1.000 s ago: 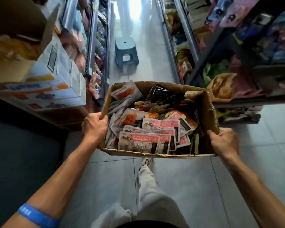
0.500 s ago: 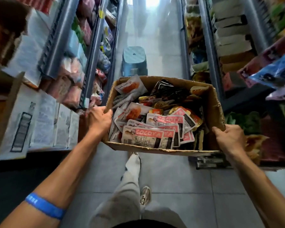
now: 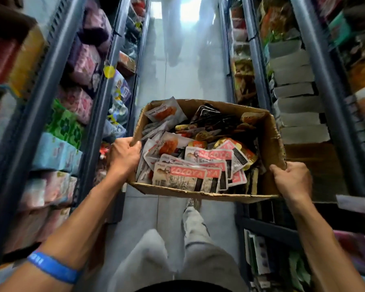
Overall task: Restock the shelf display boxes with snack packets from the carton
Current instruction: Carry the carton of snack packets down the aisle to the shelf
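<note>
My left hand (image 3: 124, 157) and right hand (image 3: 291, 180) each keep a clamped grip on the carton (image 3: 270, 144), held above the aisle floor between shelves, its snack packets (image 3: 190, 175) not yet restocked.

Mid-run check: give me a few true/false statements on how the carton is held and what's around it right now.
1. Both hands grip the cardboard carton by its side walls. True: left hand, right hand.
2. The carton is empty. False: it holds many snack packets.
3. The carton rests on the floor. False: it is held up above the tiled floor.
4. Stocked shelves stand on both sides of the aisle. True.
5. The blue wristband is on the right arm. False: it is on the left arm.
</note>
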The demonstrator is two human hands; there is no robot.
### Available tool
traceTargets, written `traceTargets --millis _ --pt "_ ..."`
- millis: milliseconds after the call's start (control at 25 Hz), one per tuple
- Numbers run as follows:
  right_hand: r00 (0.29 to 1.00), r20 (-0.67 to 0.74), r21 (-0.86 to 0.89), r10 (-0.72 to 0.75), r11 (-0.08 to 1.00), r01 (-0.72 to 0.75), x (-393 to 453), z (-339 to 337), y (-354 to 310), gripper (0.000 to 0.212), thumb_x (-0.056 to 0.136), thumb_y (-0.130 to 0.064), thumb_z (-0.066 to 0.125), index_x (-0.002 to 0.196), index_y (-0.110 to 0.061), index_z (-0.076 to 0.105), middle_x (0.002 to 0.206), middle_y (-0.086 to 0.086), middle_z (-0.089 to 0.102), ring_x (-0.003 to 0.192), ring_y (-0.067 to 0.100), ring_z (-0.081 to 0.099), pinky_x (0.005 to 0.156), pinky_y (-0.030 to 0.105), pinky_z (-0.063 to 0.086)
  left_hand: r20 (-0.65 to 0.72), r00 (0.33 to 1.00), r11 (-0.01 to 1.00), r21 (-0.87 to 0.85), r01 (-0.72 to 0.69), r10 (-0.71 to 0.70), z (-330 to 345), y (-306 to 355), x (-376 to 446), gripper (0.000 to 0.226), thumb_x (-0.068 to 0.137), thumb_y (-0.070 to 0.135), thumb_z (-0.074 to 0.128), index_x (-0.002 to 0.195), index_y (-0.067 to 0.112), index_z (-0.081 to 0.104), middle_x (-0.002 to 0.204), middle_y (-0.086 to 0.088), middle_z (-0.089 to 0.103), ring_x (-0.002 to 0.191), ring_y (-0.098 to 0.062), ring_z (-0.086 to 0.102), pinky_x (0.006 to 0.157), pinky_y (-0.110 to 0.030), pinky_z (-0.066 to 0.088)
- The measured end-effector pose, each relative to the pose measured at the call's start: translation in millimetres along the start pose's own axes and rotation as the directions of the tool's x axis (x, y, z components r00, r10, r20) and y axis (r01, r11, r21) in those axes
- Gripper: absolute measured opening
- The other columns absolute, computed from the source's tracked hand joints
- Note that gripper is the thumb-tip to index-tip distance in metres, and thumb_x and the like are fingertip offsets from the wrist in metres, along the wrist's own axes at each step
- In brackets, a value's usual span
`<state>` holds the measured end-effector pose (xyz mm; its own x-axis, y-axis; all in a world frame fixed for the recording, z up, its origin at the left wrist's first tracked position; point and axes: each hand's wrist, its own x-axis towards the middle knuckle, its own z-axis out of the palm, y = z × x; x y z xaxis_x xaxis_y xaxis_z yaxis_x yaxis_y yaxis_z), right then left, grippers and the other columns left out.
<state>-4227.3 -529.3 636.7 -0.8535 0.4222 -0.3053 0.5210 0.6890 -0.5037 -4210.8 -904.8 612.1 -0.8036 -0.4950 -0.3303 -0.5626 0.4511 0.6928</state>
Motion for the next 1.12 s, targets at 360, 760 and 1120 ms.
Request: traceTargets --millis 360,760,1120 --pt "0.996 0.005 0.109 0.086 0.990 -0.086 185 -12 -126 0.027 0.095 -0.021 0.064 0.074 -0.004 0.063 0.057 0.004 0.053 0.049 0.017 0.049 0.043 0.022 0.034 0.004 0.999 0.991 0.127 -0.052 0.052 44 149 201 0.032 0.092 0.034 0.059 0.070 0.011 0.064 0.078 -0.019 0.069 0.081 -0.035 0.066 0.066 -0.038 0.045" --pt "0.954 -0.182 0.112 0.237 0.969 -0.220 292 -27 -222 0.045 0.091 -0.016 0.069 0.051 -0.012 0.049 0.046 0.000 0.044 0.042 0.014 0.040 0.043 0.022 0.026 0.183 0.960 0.956 0.166 -0.243 0.213 80 300 380 0.033 0.094 0.037 0.059 0.087 0.008 0.074 0.085 -0.022 0.070 0.086 -0.036 0.066 0.066 -0.038 0.043" --pt "0.924 -0.230 0.142 0.305 0.950 -0.278 385 -44 -241 0.045 0.089 -0.018 0.069 0.051 -0.008 0.048 0.049 0.002 0.047 0.046 0.020 0.044 0.050 0.028 0.034 0.289 0.917 0.933 0.152 -0.327 0.274 134 398 469 0.032 0.091 0.044 0.059 0.083 0.017 0.074 0.079 -0.011 0.072 0.081 -0.036 0.069 0.066 -0.038 0.051"
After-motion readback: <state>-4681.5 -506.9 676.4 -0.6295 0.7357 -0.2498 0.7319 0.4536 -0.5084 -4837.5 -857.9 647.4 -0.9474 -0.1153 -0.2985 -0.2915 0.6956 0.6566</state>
